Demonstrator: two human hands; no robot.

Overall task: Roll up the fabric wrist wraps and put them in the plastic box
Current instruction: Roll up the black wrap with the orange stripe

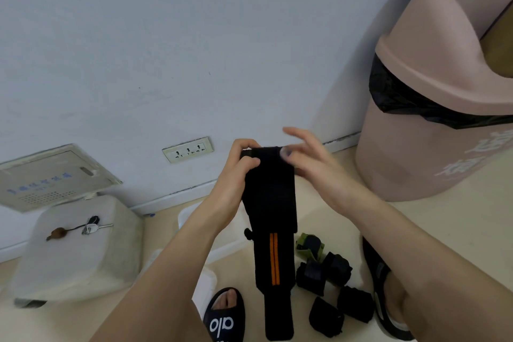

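Both forearms reach forward, raised above the floor. The left hand (236,172) pinches the top edge of a long black wrist wrap (270,219), thumb and fingers curled round it. The right hand (311,161) touches the same edge, blurred, fingers spread; I can't tell its grip. The wrap hangs down, above rolled wraps (330,283) on the floor.

Single view, head-worn wide-angle camera: looking forward and down from above, close over the left hand (236,175) and right hand (311,166), facing the wall (194,36) and floor (458,216); straight edges are bowing toward the frame's borders.
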